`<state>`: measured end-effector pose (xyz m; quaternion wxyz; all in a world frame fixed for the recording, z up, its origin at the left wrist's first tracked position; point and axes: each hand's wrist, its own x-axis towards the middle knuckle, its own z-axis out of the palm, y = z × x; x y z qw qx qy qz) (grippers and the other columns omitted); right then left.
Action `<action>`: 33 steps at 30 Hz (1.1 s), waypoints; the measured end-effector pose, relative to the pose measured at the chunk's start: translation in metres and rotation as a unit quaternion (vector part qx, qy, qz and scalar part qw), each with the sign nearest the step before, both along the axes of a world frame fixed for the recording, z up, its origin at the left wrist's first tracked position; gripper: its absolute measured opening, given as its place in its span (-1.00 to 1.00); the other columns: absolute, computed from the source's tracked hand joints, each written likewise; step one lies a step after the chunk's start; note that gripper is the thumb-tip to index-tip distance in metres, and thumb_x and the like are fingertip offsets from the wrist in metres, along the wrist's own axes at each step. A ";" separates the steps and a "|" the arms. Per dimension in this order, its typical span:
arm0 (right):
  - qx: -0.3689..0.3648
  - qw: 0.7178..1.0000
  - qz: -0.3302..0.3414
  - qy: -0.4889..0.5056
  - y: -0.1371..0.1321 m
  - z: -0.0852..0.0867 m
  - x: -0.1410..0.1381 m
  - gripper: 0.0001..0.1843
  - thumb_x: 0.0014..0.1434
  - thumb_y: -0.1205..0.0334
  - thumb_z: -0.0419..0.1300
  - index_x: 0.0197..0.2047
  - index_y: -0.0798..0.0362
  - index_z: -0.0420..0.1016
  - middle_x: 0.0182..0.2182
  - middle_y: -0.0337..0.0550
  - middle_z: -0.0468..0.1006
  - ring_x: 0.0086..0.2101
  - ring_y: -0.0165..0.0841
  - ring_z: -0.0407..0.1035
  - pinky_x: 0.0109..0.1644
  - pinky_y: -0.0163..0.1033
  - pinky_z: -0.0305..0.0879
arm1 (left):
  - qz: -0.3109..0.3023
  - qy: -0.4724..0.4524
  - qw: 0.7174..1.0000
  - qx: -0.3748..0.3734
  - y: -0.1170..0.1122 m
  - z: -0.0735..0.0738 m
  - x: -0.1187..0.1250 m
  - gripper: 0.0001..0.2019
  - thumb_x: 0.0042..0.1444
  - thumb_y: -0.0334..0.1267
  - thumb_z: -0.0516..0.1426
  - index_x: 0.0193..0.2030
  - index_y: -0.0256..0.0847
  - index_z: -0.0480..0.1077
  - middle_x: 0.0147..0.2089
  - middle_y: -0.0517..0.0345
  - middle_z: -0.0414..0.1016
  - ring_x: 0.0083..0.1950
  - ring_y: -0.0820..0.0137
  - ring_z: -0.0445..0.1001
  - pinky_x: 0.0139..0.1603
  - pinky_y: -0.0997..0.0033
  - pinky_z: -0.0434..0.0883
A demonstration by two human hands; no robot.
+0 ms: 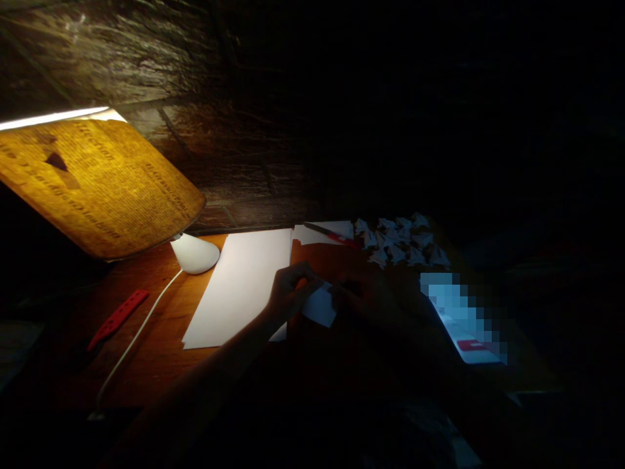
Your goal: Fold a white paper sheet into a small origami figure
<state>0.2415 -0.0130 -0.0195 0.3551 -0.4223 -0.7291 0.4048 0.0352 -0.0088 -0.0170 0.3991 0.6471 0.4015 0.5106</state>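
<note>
A small piece of white paper [319,307] is held between my two hands, above the wooden table. My left hand [291,285] pinches its upper left edge with thumb and fingers. On the opposite side my right hand [355,292] lies in deep shadow, its fingertips closed at the paper's upper right edge. Left of my hands is a stack of white paper sheets [239,286]. Behind them, scissors with red handles [336,237] rest on a smaller piece of white paper [312,233]. Several folded white paper shapes [400,241] stand grouped at the back right.
A lit lamp with a printed shade [102,182] and white base [195,253] stands at the left, its white cord [141,339] running forward. Nearby lies a red perforated strip [117,319]. A glowing phone-like screen [463,326] lies at the right. A stone-like wall [234,150] rises behind the table.
</note>
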 end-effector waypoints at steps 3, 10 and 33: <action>0.006 1.000 -0.002 -0.005 0.000 0.001 0.000 -0.76 0.28 0.15 0.23 -0.38 0.05 0.58 -0.46 -0.18 0.63 -0.43 -0.36 0.48 -0.31 -0.28 0.30 | 0.001 0.006 1.000 -0.001 -0.001 0.001 0.001 -0.66 0.09 -0.12 0.34 -0.55 -0.22 0.39 -0.50 0.22 0.34 -0.44 0.47 0.29 -0.40 0.42 0.24; -0.006 1.000 0.011 0.010 0.000 -0.003 -0.002 -0.83 0.20 0.12 0.27 -0.31 0.05 0.54 -0.43 -0.19 0.60 -0.43 -0.36 0.43 -0.35 -0.29 0.27 | -0.025 0.018 0.999 -0.035 -0.001 0.004 0.002 -0.63 0.06 -0.08 0.35 -0.57 -0.24 0.38 -0.51 0.21 0.33 -0.44 0.47 0.29 -0.45 0.46 0.21; -0.081 0.990 0.014 0.115 0.004 0.006 -0.003 -0.75 0.10 0.07 0.31 -0.45 0.06 0.46 -0.49 -0.23 0.48 -0.43 -0.38 0.35 -0.36 -0.30 0.28 | -0.045 0.001 0.996 -0.071 -0.003 0.003 0.005 -0.61 0.08 -0.04 0.33 -0.60 -0.25 0.40 -0.54 0.22 0.28 -0.49 0.49 0.25 -0.51 0.47 0.15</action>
